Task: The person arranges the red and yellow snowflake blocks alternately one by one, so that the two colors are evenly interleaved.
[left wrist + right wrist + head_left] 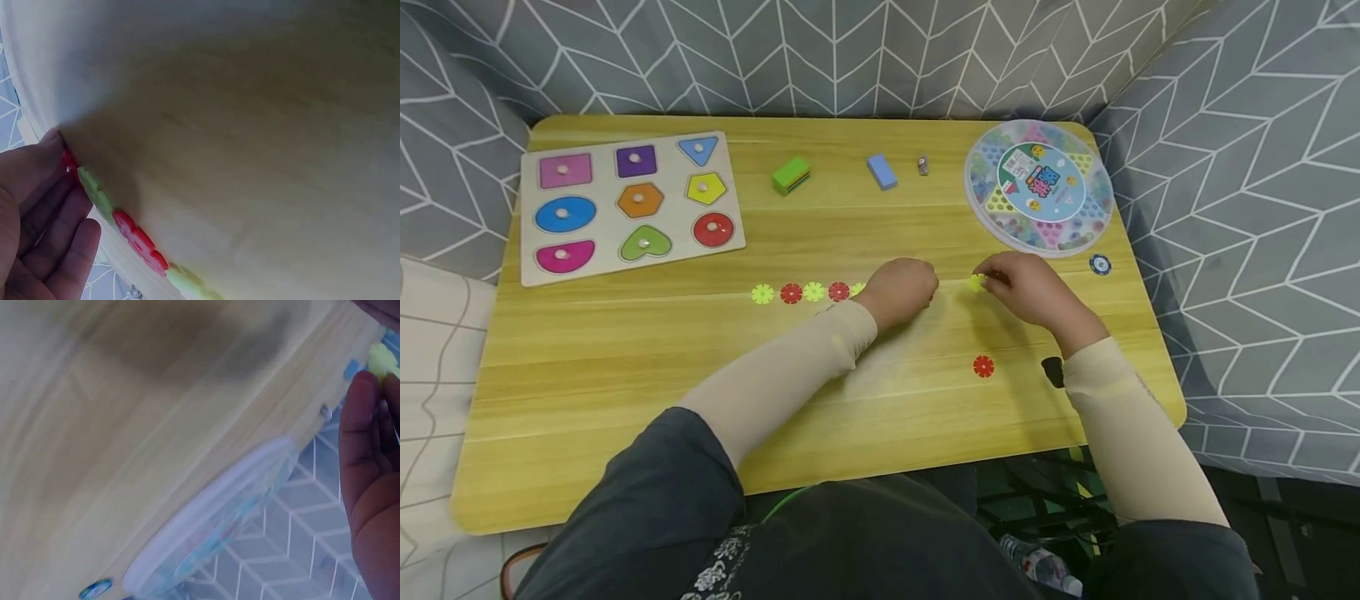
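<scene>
A row of yellow-green and red snowflake discs (801,292) lies flat across the middle of the wooden table (625,400). My left hand (916,288) rests knuckles up at the row's right end. In the left wrist view one of its fingertips (53,139) touches the last red disc (67,164), with the other fingers fairly straight. Just to the right, my right hand (994,282) pinches a yellow-green disc (976,282) low over the table. That disc (382,357) shows above the fingers (365,431) in the right wrist view. A gap separates it from the row.
A loose red disc (983,366) and a small black object (1052,371) lie near my right forearm. A round clear box (1037,187) and a blue chip (1100,265) sit at the back right. A shape puzzle board (628,204) is back left, with a green block (791,175) and a blue block (882,171) between.
</scene>
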Demonstrator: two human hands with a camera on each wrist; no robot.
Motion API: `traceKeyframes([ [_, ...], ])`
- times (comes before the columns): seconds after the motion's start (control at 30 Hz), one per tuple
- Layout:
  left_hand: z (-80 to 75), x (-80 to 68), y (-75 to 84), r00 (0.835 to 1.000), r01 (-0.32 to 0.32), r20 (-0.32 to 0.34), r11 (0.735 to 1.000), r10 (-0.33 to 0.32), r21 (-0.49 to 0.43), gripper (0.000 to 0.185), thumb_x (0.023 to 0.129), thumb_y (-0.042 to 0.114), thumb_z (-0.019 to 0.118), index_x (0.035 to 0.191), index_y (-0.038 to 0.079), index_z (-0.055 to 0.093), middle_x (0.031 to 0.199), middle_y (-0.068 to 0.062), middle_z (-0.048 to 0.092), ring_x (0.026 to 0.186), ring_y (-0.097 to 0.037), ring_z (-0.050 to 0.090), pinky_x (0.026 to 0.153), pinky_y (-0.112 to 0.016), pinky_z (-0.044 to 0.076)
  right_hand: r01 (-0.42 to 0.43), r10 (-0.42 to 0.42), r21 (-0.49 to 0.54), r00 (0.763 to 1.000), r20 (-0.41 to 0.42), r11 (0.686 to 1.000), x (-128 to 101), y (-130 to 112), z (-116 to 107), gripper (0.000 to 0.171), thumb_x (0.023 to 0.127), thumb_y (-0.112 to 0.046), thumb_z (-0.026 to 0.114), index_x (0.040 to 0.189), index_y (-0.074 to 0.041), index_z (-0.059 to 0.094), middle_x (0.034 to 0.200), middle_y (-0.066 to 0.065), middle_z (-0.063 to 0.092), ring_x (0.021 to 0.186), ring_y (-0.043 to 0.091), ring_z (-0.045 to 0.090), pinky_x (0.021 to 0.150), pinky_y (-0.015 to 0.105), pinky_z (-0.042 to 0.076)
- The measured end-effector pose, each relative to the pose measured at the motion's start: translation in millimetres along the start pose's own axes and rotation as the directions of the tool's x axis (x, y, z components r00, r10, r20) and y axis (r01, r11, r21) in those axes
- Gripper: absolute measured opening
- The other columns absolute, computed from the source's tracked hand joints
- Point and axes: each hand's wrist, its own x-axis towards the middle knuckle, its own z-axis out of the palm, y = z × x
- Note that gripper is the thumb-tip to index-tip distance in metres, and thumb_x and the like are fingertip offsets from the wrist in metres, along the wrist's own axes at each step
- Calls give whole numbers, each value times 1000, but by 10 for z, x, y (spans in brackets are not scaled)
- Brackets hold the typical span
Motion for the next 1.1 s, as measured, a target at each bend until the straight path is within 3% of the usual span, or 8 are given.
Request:
traceKeyframes([
  [0.37, 26, 12, 1, 1000, 8, -6, 1000, -8, -14, 13, 102, 13, 62, 99, 9, 75, 103, -4, 70, 88, -23, 69, 82, -39, 58, 60, -48, -83, 989, 137, 995, 386, -202, 189, 14, 98, -1, 64, 111, -2, 69, 102, 13, 69, 95, 31, 62, 92, 49, 50],
  [0.63, 33, -10, -18, 998, 4, -59, 999, -7, -45, 13, 101, 10, 62, 97, 8, 74, 98, -6, 71, 85, -24, 69, 79, -39, 58, 47, -27, -142, 989, 142, 989, 469, -244, 270, 11, 95, 0, 64, 106, -2, 69, 96, 12, 67, 90, 31, 60, 88, 48, 50],
  [1.1, 7, -10, -14, 1000, 25, -18, 998, -26, -58, 10, 101, 11, 63, 99, 8, 73, 100, -5, 70, 88, -24, 69, 81, -40, 58, 12, 2, -136, 995, 104, 991, 523, -232, 349, 9, 96, -1, 65, 104, -1, 68, 97, 13, 66, 91, 32, 59, 89, 47, 49],
])
